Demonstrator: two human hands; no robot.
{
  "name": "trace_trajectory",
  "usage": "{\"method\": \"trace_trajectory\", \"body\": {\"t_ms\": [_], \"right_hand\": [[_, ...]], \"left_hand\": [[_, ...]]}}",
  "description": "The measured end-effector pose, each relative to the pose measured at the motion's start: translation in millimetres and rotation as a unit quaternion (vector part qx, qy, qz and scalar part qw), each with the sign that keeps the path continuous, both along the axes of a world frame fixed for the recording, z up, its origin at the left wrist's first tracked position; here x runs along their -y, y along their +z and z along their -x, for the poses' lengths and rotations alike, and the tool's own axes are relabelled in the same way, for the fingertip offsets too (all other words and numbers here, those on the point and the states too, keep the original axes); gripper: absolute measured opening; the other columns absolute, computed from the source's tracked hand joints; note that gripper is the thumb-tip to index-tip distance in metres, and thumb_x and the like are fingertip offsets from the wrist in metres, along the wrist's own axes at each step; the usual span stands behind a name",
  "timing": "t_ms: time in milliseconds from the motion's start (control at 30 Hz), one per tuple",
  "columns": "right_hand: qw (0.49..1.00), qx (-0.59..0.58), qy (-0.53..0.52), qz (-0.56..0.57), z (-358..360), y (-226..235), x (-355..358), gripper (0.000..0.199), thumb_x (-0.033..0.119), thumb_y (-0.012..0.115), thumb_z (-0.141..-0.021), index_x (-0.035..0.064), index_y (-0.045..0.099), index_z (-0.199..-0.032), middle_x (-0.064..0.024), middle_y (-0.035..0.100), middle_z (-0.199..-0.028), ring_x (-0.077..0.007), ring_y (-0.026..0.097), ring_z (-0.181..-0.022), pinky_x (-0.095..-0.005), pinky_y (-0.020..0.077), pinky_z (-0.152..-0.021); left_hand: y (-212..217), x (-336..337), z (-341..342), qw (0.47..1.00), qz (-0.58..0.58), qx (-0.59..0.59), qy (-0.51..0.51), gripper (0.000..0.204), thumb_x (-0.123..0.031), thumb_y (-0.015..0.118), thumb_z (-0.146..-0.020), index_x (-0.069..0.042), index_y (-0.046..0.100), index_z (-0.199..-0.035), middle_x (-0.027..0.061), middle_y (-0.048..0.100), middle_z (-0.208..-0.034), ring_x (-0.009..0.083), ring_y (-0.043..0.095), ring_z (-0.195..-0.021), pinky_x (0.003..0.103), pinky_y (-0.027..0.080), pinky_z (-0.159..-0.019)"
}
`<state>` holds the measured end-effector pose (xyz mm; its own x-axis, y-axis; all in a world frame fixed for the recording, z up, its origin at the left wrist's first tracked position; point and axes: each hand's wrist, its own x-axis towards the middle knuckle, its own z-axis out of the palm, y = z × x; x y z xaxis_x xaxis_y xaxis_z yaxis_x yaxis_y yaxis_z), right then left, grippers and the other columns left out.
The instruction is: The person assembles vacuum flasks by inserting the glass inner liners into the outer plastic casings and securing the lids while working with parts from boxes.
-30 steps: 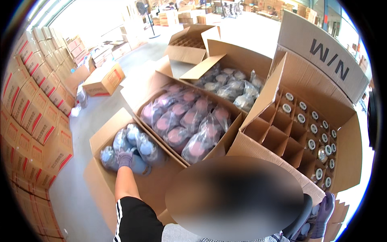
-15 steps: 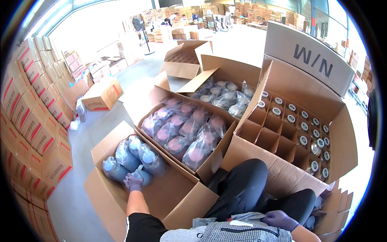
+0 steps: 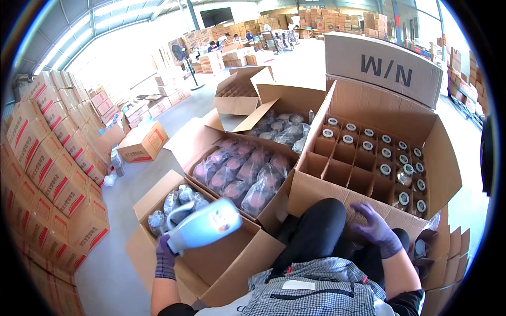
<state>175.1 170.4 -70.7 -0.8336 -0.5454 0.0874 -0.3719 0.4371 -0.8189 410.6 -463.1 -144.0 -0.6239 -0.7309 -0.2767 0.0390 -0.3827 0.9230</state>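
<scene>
My left hand (image 3: 165, 255), in a purple glove, grips a light blue tumbler (image 3: 211, 225) with a loop handle near its lower end. The tumbler is tilted on its side above an open carton (image 3: 250, 266), its body pointing right and a small picture on its side. In that carton's far part stand several plastic-wrapped tumblers (image 3: 171, 203), partly hidden behind the held one. Over my lap my right hand (image 3: 375, 231), gloved too, is raised with fingers apart and holds nothing. It is nearest the front wall of the carton of glass jars (image 3: 329, 197).
Beyond lies a carton of bagged pink-topped items (image 3: 261, 174); another carton of bagged items (image 3: 284, 126) stands behind it. Silver-lidded jars (image 3: 385, 169) sit in a divided carton at right. Stacked cartons (image 3: 39, 158) line the left; a fan (image 3: 179, 52) stands farther off.
My left hand has lifted the tumbler out of the carton and tipped it sideways, toward me. My right hand has risen from my lap, its fingers spreading. The view has tilted up slightly.
</scene>
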Motion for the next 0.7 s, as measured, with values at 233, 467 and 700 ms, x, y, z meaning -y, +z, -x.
{"method": "trace_trajectory", "body": {"t_ms": [233, 467, 700], "right_hand": [[0.911, -0.365, -0.032, 0.191, -33.0, 64.7, 42.8, 0.067, 0.048, 0.064, -0.097, 0.0004, 0.053, -0.143, -0.0282, 0.046, -0.15, -0.0411, 0.046, -0.141, -0.0505, 0.0344, -0.118], [0.883, -0.192, -0.348, 0.25, 7.9, 41.5, -60.9, 0.023, 0.025, 0.061, -0.103, 0.0033, 0.059, -0.098, -0.0049, 0.057, -0.094, -0.0161, 0.053, -0.089, -0.0305, 0.0448, -0.084], [0.907, -0.154, -0.31, 0.24, -1.3, 6.2, -40.5, 0.014, 0.01, 0.061, -0.094, -0.0004, 0.054, -0.088, -0.0108, 0.053, -0.091, -0.0231, 0.052, -0.085, -0.0329, 0.0445, -0.083]], "left_hand": [[45.0, -269.7, 94.4, 0.781, 0.479, -0.149, -0.373, 0.071, -0.034, 0.089, -0.08, 0.001, 0.055, -0.132, 0.0142, 0.075, -0.111, 0.0257, 0.074, -0.1, 0.04, 0.058, -0.095], [-7.1, -399.1, 177.7, 0.61, 0.192, 0.089, -0.764, 0.054, -0.042, 0.054, -0.103, -0.005, 0.059, -0.142, 0.0177, 0.067, -0.135, 0.0288, 0.065, -0.125, 0.044, 0.049, -0.109], [79.2, -414.1, 295.1, 0.647, 0.485, -0.269, -0.523, 0.083, -0.047, 0.07, -0.097, 0.004, 0.038, -0.154, 0.0262, 0.046, -0.155, 0.0378, 0.047, -0.144, 0.043, 0.037, -0.121]]}}
